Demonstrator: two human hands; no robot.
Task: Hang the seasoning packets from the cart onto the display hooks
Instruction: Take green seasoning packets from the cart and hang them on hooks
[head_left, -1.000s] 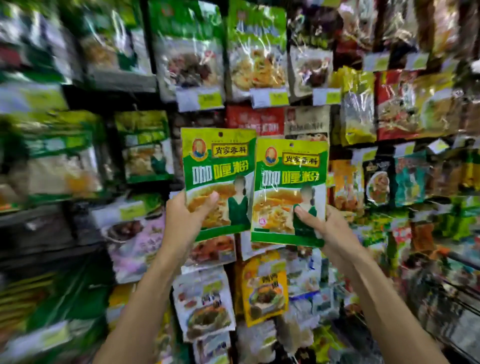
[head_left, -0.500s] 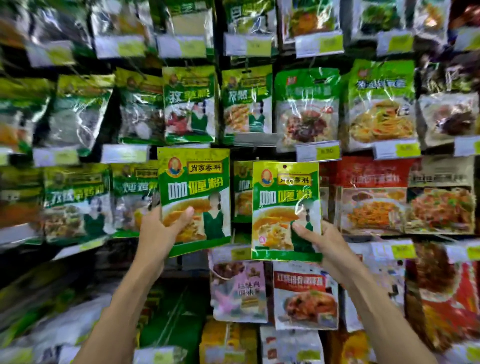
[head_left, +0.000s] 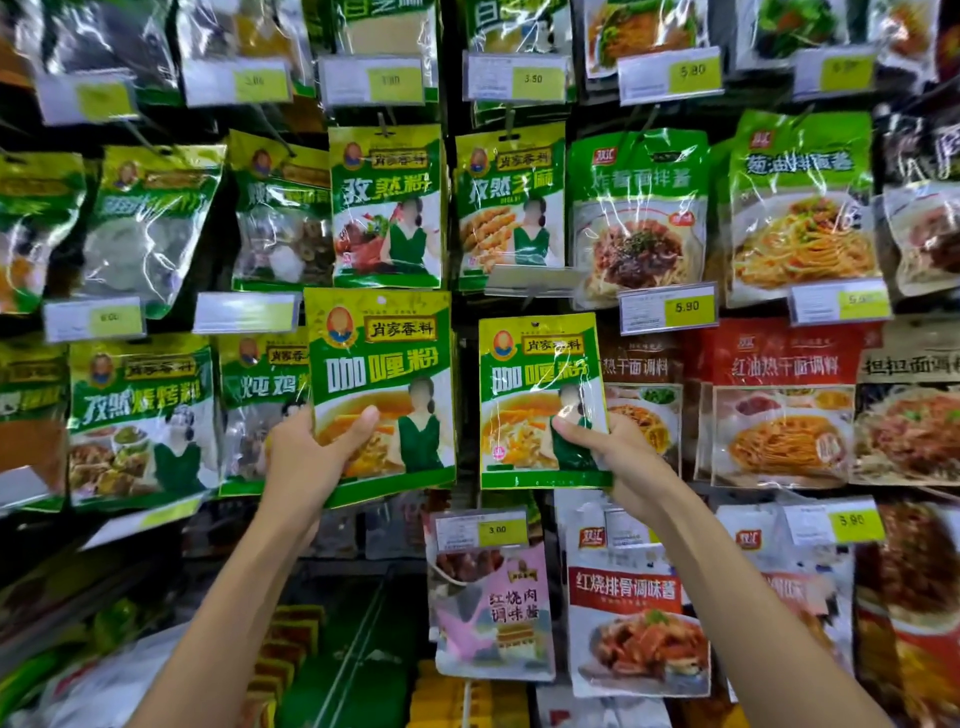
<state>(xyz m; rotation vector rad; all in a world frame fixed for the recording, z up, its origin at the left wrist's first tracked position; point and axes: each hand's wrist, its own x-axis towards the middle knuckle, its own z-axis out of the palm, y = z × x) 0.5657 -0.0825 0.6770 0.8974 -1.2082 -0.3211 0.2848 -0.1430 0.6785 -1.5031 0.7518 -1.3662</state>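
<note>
Moved up and closer to the wall of packs since half a second ago, both packets now sitting bigger in view. Nearest: two bare arms reaching up from below. Left hand (head_left: 306, 457) gripping the bigger-looking curry packet (head_left: 382, 395) by its low left part, thumb across the front. Right hand (head_left: 608, 452) gripping the second curry packet (head_left: 540, 402) by its low right corner. Both held upright, long side running up and down, hang hole at the top, far from the fingers. Left packet nearer the camera; right one closer to the wall, so likely first to go on. Needs a hook right behind that top hole. Hard to see any bare hook: a tilted price tag (head_left: 535, 280) just above the right packet hides its tip. No cart in sight. Farther back, hanging packs (head_left: 387, 208) all glare and blur.
</note>
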